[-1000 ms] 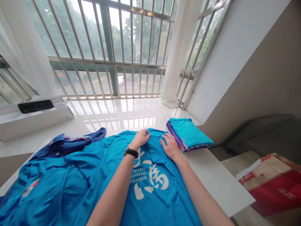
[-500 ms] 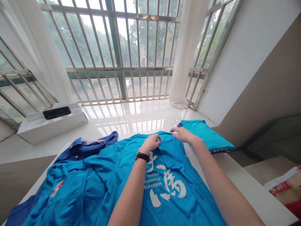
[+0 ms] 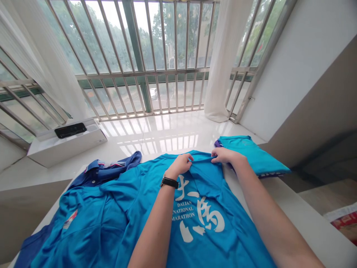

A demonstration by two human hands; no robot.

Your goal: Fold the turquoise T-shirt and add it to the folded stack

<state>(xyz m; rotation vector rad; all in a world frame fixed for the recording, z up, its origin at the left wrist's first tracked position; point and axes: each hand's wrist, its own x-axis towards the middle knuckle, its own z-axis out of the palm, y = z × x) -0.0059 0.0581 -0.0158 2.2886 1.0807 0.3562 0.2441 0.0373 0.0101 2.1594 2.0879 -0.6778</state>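
Note:
A bright blue T-shirt with white lettering on its back lies spread out in front of me. My left hand, with a dark-strapped watch on its wrist, has its fingers curled in on the cloth near the shirt's far end. Farther right, my right hand pinches the far edge at the shoulder. A taut fold of fabric runs between the two hands. Under the left part of the blue cloth lies a navy polo shirt, its collar and buttons showing.
Folded turquoise clothing is stacked to the right, with purple cloth under it. At the left, a white box carries a black phone. Beyond the glossy white sill stand a barred window and white curtains.
My right hand has come down onto the shirt's far shoulder edge and closed on it. The left hand stays near its spot, fingers curled. The view has tilted slightly downward.

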